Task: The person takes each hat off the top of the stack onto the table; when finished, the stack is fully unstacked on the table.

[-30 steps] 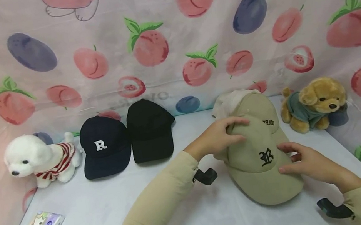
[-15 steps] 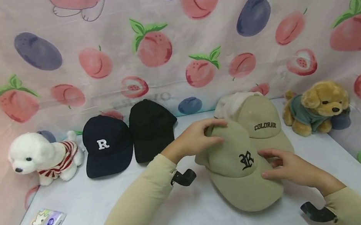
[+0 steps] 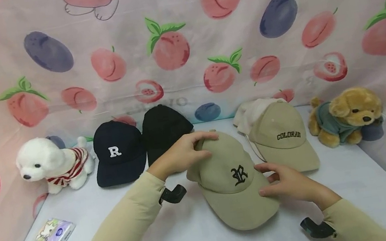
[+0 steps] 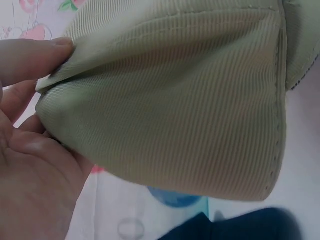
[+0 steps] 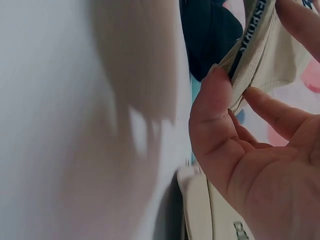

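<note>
A beige baseball cap [image 3: 217, 158] with a black gothic R is held above the white table. My left hand [image 3: 184, 153] pinches the top of its crown; in the left wrist view the thumb and fingers [image 4: 35, 57] squeeze a fold of the ribbed cloth [image 4: 175, 120]. My right hand [image 3: 290, 185] grips the side where crown and brim meet. Up close in the right wrist view, its thumb [image 5: 215, 100] and fingers pinch the cap edge beside a dark lettered inner band [image 5: 245, 42]. The cap's far side is hidden.
A tan COLORADO cap [image 3: 279, 124] overlaps a whitish cap [image 3: 248, 114] at the back right. A navy R cap [image 3: 120, 160] and a black cap [image 3: 164, 129] stand back left. Plush dogs, white [image 3: 34, 161] and golden [image 3: 353, 107], flank them. A small packet [image 3: 56, 232] lies front left.
Both hands have carried the R cap leftward, away from the COLORADO cap. That cap's lettering and brim now show fully, and the whitish cap behind it shows more.
</note>
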`<state>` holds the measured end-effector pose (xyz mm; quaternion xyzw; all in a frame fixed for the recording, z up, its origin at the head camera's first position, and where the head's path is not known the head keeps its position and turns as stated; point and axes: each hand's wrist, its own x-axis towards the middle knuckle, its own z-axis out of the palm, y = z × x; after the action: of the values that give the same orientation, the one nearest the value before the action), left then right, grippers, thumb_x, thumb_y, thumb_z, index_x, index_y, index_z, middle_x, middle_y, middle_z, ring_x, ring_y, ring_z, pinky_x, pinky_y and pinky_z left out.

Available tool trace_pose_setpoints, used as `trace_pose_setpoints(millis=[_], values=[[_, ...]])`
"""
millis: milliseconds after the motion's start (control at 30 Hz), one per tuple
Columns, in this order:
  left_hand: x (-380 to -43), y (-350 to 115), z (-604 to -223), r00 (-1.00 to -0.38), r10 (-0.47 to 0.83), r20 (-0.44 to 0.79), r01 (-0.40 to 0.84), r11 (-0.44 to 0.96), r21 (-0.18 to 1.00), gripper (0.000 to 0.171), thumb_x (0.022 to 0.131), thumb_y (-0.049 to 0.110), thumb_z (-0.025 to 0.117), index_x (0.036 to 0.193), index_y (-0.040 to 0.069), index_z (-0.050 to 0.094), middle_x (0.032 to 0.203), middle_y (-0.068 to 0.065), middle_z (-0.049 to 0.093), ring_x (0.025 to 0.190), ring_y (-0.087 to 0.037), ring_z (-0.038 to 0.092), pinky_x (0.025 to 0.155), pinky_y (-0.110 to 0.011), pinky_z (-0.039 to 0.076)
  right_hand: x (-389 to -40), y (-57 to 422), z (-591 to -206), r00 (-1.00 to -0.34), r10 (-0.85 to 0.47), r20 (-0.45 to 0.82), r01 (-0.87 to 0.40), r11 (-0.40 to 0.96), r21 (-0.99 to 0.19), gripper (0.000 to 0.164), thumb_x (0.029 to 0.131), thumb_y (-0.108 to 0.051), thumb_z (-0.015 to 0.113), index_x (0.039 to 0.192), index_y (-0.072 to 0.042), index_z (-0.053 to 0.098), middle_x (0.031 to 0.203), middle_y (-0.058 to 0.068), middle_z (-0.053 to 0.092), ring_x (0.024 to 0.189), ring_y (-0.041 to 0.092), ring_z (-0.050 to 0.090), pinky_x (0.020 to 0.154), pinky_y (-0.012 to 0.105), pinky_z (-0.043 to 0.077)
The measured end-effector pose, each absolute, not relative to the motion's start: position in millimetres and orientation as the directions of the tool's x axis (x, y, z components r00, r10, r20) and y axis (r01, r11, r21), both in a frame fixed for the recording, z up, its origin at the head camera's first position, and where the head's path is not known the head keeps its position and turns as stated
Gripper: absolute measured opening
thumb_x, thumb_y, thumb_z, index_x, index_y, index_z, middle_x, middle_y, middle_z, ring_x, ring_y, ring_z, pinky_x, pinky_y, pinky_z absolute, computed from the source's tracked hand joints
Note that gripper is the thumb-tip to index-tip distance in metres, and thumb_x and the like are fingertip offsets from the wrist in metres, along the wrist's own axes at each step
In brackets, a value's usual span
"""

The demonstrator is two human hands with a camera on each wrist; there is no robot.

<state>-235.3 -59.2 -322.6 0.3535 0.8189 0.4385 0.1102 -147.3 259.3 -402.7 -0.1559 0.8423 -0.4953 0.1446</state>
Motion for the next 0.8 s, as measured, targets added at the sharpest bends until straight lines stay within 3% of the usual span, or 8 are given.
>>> trace_pose_setpoints(millis=[233,467,800], values=[[-232,-86,-325,-0.750,0.652,0.115,0.453,0.378,0.807,0.041,0.094,0.008,0.069,0.134,0.014,0.064,0.146,0.000,0.053,0.141,-0.016,0.039,0.111,-0.035,0.036,-152,235,-408,-0.882,-0.461,-0.098,-0.114,0.411,-0.905,0.079,0.084,-0.021,0.083,0.145,0.008,0.042,0.147,0.025,0.043,0.103,0.027,0.060,0.077,0.028,0.053],[-223,-112,-322,-0.761,0.638,0.117,0.422,0.351,0.836,0.037,0.092,0.004,0.070,0.128,0.007,0.065,0.138,-0.008,0.058,0.129,-0.021,0.052,0.103,-0.039,0.044,-157,213,-413,-0.858,-0.504,-0.096,-0.145,0.417,-0.897,0.078,0.084,-0.023,0.082,0.145,0.007,0.043,0.146,0.024,0.045,0.103,0.024,0.060,0.081,0.026,0.051],[-215,-144,-319,-0.792,0.603,0.091,0.373,0.360,0.855,0.035,0.091,0.001,0.070,0.126,0.004,0.066,0.136,-0.012,0.058,0.124,-0.024,0.056,0.098,-0.034,0.048,-163,185,-411,-0.852,-0.516,-0.089,-0.152,0.406,-0.901,0.078,0.082,-0.021,0.084,0.145,0.005,0.045,0.144,0.018,0.050,0.102,0.022,0.060,0.079,0.027,0.051]])
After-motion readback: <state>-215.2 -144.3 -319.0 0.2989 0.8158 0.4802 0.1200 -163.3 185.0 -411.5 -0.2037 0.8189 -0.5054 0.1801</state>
